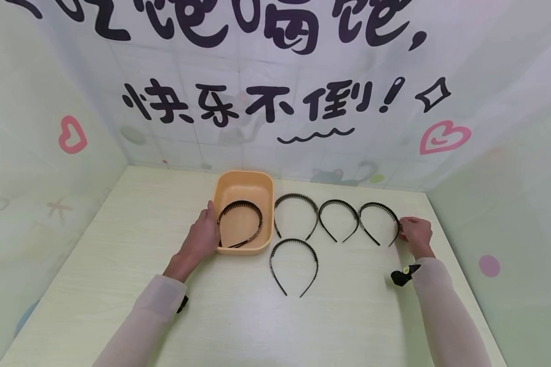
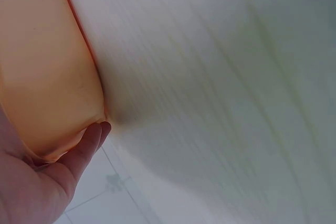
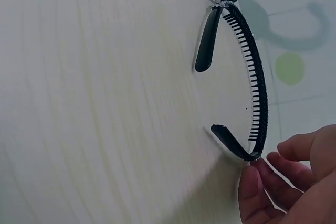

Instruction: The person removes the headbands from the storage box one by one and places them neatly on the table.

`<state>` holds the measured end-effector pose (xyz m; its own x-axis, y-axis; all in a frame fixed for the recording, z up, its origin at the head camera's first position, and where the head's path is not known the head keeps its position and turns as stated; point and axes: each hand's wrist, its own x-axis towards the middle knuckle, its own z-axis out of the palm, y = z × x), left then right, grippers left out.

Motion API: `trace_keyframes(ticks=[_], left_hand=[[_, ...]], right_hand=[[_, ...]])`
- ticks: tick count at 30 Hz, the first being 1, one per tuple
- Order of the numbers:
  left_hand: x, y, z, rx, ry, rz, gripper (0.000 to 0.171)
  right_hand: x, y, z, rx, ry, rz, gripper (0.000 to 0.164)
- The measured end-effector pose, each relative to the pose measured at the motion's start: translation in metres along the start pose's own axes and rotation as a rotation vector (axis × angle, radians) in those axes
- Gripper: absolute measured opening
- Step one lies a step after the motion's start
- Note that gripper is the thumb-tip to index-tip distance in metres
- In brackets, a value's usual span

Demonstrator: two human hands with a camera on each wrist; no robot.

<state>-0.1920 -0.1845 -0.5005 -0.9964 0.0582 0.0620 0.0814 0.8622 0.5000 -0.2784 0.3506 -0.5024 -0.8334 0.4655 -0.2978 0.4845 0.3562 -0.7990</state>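
Observation:
My left hand grips the left side of a light orange plastic bin, fingers bent around its wall in the left wrist view. Inside the bin lies a dark toothed headband, perhaps with another under it, as extra tips show at the bottom. At the right end of a row, my right hand pinches the side of a black toothed headband between thumb and fingers. That headband's other arm meets its neighbour, a black headband. Left of these, beside the bin, is a headband with a wider arch.
One more headband lies in front of the row, its tips pointing toward me. The pale wood-grain table is bounded by printed curtains at the back and both sides. Dark wrist devices sit at my sleeves.

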Motion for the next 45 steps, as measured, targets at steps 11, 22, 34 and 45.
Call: trace_keyframes(ticks=[11,22,34,45], left_hand=[[0.0,-0.001,0.0,0.008,0.02,0.014,0.062],[0.001,0.0,0.0,-0.003,0.013,0.006,0.062],[0.0,0.001,0.0,0.009,0.017,0.007,0.062],[0.002,0.001,0.0,0.014,0.01,0.015,0.062]], right_hand=[[-0.02,-0.026,0.018,-0.068,0.108,-0.148,0.037],[-0.058,-0.057,0.066,0.071,-0.135,-0.251,0.036],[-0.108,-0.084,0.115,0.143,-0.517,-0.323,0.039],[-0.153,-0.111,0.158,0.198,-0.729,-0.348,0.038]])
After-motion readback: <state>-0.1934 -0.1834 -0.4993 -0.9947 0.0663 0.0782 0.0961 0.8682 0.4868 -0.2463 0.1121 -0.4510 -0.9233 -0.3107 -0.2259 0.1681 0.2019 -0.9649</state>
